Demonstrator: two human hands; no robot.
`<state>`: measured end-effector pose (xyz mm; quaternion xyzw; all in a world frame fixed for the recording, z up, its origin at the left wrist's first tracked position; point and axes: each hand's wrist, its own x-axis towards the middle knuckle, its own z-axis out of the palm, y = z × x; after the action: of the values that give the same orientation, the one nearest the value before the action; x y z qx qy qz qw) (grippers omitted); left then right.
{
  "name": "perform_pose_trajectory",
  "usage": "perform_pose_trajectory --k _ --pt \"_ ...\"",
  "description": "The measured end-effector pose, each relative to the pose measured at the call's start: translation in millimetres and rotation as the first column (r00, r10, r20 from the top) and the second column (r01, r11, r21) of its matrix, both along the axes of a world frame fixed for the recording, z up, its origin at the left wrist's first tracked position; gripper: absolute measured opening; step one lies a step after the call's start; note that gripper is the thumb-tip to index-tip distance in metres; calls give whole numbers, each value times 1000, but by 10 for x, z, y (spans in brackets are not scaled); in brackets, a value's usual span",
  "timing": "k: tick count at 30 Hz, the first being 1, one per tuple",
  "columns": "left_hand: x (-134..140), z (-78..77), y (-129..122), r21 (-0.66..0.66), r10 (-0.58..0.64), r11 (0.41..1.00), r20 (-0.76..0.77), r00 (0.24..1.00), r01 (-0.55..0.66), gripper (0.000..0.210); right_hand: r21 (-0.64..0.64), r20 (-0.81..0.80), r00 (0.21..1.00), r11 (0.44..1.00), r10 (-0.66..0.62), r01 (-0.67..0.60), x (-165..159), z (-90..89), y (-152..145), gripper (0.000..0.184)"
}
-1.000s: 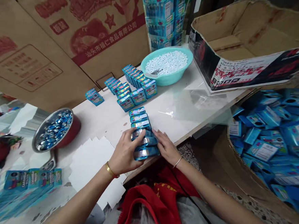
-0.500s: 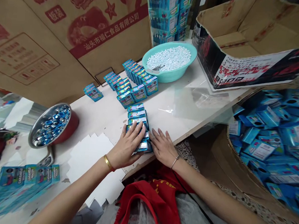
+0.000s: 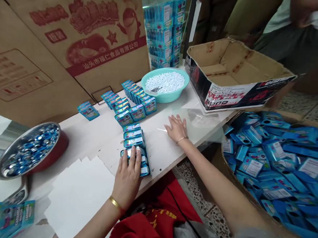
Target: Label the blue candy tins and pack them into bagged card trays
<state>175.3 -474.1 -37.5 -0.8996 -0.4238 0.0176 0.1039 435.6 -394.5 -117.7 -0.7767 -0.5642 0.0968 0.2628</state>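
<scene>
My left hand (image 3: 128, 180) lies with its fingers stretched over the near end of a row of small blue candy boxes (image 3: 133, 134), touching their tops. The row stands close to the table's front edge, and the hand hides part of it. Farther right, my right hand (image 3: 176, 129) has its fingers spread on the left part of some clear plastic sheets (image 3: 202, 119); nothing is visible in its grip. Beyond the row, more small blue boxes (image 3: 136, 112) stand upright in lines.
A turquoise basin (image 3: 174, 97) of white candies sits behind. Left are a metal bowl (image 3: 64, 143) of shiny blue pieces and white card sheets (image 3: 80, 193). An open carton (image 3: 237, 92) stands back right. Blue boxes (image 3: 269, 170) fill a container at right. Wrapped packs (image 3: 162, 36) are stacked behind.
My right hand has left the side of the box row and moved away and right onto the plastic sheets. My left hand stays on the row. The view has shifted.
</scene>
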Motion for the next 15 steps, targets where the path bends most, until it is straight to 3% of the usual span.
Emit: perform_pose_trajectory --k 2,4,7,10,13,15 --pt "48 -18 59 0 9 1000 1 1000 -9 70 -116 55 992 986 -114 120 199 -97 167 60" --pt "70 -39 129 -5 12 1000 15 1000 -12 73 -183 82 986 971 -144 157 284 -226 217 63" --pt "42 -10 189 -47 -38 998 84 996 42 83 -154 71 992 981 -104 114 292 -390 198 54" --pt "45 141 131 -75 -100 989 266 959 124 88 -52 -71 994 996 -80 76 314 -427 197 48" --pt "223 266 8 -214 -56 956 540 840 201 71 58 -261 965 997 -36 53 379 -329 148 49" --pt "463 221 -29 -412 117 871 704 701 269 62 190 -361 931 982 50 21 387 -221 28 54"
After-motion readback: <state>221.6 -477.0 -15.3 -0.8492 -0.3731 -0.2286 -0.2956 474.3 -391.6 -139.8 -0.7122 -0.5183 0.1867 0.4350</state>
